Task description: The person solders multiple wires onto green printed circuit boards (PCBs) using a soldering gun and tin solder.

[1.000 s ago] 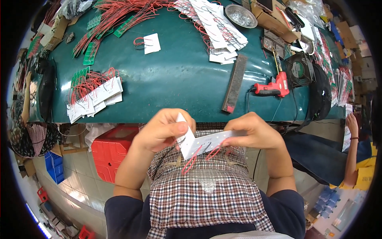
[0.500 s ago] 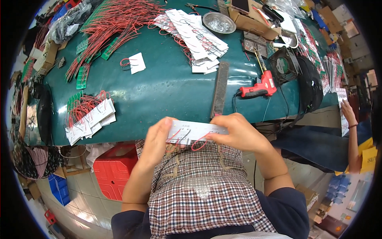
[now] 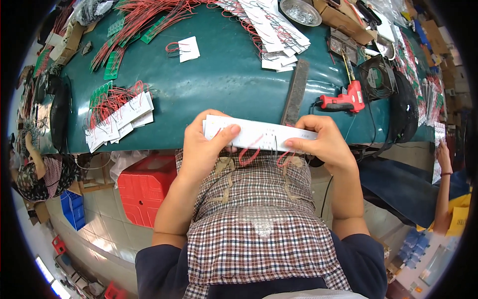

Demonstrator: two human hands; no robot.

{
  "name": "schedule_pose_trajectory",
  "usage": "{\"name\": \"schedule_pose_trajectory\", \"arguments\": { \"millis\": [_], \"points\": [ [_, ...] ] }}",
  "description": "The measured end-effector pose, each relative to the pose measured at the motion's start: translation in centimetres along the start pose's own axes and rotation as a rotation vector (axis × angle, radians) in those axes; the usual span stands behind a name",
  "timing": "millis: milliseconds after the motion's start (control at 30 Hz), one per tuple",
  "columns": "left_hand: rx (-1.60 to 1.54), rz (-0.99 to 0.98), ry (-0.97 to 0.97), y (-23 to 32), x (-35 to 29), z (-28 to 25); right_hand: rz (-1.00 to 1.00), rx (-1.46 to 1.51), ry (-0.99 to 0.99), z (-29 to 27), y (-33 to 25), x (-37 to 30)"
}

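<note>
- Tabletop covered in glossy dark green sheet fills the upper view, its near edge passing behind the hands.
- Brown, white and navy checked cloth apron covers the person's front, with a pale worn patch at its middle.
- Red plastic stool with a blocky body stands on the floor, left of the person.
- Heap of long red wires spreads across the far left of the tabletop, small green boards at its ends.
- Overlapping pile of white strips with red and black leads lies right of that heap.
- Smaller stack of white strips sits near the tabletop's left front edge, red wires bunched along it.
- Left hand grips one end of the held piece, thumb on its front face, other fingers mostly hidden behind.
- Right hand pinches the opposite end, thumb pressed on the front.
- Long white rectangular strip spans both hands, slightly tilted, around the tabletop's near edge in view; how many layers it has, I cannot tell.
- Red and black soldering gun rests beyond the right hand.
- Thin red wire loops hang from the strip's lower side.
</note>
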State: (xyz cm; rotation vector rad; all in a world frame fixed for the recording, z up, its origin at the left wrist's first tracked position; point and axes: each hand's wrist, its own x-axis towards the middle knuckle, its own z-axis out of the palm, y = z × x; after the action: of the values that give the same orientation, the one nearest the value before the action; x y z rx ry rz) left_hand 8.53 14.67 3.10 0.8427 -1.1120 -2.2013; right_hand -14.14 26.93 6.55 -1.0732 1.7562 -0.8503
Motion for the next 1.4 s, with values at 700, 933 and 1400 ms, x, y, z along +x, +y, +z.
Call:
{"name": "schedule_pose_trajectory", "arguments": {
  "millis": [700,933,1400],
  "points": [
    [-0.002,-0.105,0.034,-0.4,-0.2,1.4,-0.065,0.125,0.035,2.4,0.8,0.4],
    [-0.228,-0.177,-0.119,-1.4,-1.4,1.5,-0.229,0.532,-0.162,3.5,1.1,-0.8],
    [0.512,0.262,0.207,-1.1,-1.4,2.9,-0.432,-0.141,0.323,5.7,2.6,0.0]
  ]
}}
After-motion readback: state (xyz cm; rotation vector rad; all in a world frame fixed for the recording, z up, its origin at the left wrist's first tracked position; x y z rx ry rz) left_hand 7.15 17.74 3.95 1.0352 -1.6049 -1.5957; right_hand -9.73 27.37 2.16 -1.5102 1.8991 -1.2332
